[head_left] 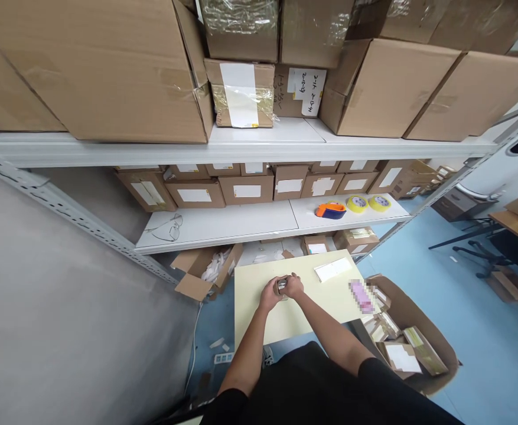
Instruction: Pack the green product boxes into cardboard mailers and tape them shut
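Over the pale yellow table (259, 327), my left hand (271, 293) and my right hand (293, 285) come together around a small brown cardboard item (280, 287). It has a dark, shiny part facing up between the fingers; its exact kind is too small to make out. My left hand is closed on its left side, and my right hand grips it from the right. Further right on the tabletop lies a flat white piece (333, 270). Near the right edge is a blurred pink item (361, 296).
Beyond the table stands a metal shelf (223, 227) with cardboard boxes, glasses (172, 229), an orange and blue tape dispenser (331, 211) and yellow tape rolls (357, 204). An open carton (196, 285) sits left. A large bin (447, 354) of packed boxes stands right.
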`<state>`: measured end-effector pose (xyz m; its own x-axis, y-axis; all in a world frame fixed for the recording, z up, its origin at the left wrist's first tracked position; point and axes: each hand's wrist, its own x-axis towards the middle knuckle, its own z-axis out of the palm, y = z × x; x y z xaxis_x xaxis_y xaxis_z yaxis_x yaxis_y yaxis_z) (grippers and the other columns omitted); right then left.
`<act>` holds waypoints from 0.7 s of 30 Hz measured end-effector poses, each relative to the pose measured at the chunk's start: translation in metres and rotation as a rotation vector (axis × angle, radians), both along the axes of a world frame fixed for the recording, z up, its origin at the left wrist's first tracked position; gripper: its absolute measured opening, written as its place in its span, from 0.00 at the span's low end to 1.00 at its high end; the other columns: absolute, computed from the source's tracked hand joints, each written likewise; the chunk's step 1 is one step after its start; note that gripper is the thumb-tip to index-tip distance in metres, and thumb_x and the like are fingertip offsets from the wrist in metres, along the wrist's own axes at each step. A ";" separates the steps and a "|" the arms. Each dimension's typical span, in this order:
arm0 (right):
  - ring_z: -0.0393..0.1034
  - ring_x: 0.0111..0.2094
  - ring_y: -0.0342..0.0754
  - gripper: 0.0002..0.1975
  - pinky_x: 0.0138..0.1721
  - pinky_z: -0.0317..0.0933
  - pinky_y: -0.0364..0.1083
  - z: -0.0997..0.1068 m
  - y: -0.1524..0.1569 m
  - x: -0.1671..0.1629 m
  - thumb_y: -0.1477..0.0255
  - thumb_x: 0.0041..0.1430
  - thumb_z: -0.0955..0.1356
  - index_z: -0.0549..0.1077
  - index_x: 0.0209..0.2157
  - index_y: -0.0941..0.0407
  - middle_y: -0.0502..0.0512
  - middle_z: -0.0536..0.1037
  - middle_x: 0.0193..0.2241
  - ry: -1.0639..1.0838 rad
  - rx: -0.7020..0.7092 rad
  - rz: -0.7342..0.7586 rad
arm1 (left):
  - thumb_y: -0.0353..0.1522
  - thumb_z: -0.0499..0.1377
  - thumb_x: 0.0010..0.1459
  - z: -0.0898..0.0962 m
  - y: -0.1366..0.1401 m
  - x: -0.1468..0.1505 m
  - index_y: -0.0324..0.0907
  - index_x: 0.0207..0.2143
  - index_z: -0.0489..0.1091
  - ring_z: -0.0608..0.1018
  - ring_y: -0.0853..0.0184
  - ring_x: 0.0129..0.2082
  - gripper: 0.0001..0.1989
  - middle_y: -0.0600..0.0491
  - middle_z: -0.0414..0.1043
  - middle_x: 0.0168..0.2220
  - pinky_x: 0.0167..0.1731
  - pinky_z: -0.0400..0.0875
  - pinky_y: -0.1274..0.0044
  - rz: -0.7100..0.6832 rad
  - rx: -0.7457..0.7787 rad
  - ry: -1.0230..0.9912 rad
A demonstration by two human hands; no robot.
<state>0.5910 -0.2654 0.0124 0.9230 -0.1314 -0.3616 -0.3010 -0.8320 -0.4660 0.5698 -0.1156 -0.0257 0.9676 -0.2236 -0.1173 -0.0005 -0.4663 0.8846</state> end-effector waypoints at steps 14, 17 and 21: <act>0.73 0.41 0.53 0.22 0.44 0.66 0.49 0.147 -0.074 0.024 0.64 0.42 0.76 0.66 0.38 0.52 0.50 0.78 0.36 -0.387 0.766 0.036 | 0.25 0.69 0.45 0.002 -0.020 -0.009 0.50 0.63 0.67 0.75 0.50 0.62 0.40 0.47 0.75 0.61 0.61 0.70 0.57 0.159 0.042 0.057; 0.72 0.40 0.51 0.21 0.42 0.65 0.47 0.186 -0.090 0.021 0.62 0.44 0.76 0.68 0.38 0.52 0.50 0.78 0.36 -0.441 0.918 0.035 | 0.26 0.72 0.43 0.021 -0.015 -0.008 0.49 0.65 0.66 0.72 0.48 0.65 0.45 0.44 0.71 0.64 0.63 0.68 0.59 0.078 0.115 0.076; 0.71 0.40 0.50 0.22 0.42 0.65 0.47 0.215 -0.102 0.018 0.57 0.45 0.77 0.69 0.37 0.52 0.50 0.78 0.36 -0.499 0.946 -0.005 | 0.28 0.77 0.35 0.066 0.004 -0.007 0.44 0.72 0.56 0.56 0.42 0.74 0.61 0.38 0.55 0.73 0.69 0.58 0.58 0.047 0.202 -0.039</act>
